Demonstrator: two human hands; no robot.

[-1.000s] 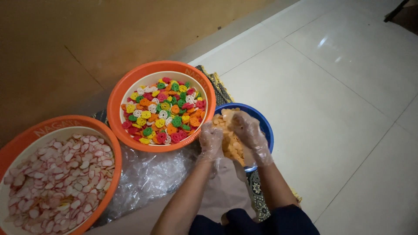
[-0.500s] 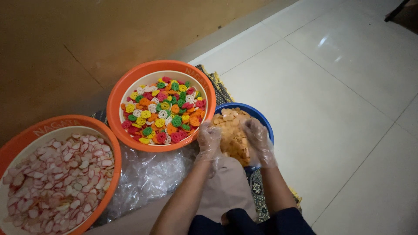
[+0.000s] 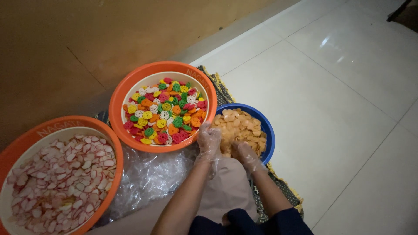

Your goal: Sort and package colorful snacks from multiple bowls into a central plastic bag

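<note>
both gloved hands dig in the chips point(image 3: 244, 126) in the blue bowl point(image 3: 269, 130). left hand point(image 3: 210, 140) fingers loose, right hand point(image 3: 244, 154) curled on chips. next, lift a handful.

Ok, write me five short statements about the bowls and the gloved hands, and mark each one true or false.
1. Both hands wear thin clear gloves. True: left hand, right hand.
2. The blue bowl holds pale orange round chips. True.
3. The mixed-colour crackers lie in the blue bowl. False: they fill the middle orange bowl.
4. The orange bowl at far left holds green crackers. False: its pieces are white with pink edges.
5. Crumpled clear plastic lies between the two orange bowls. True.
</note>
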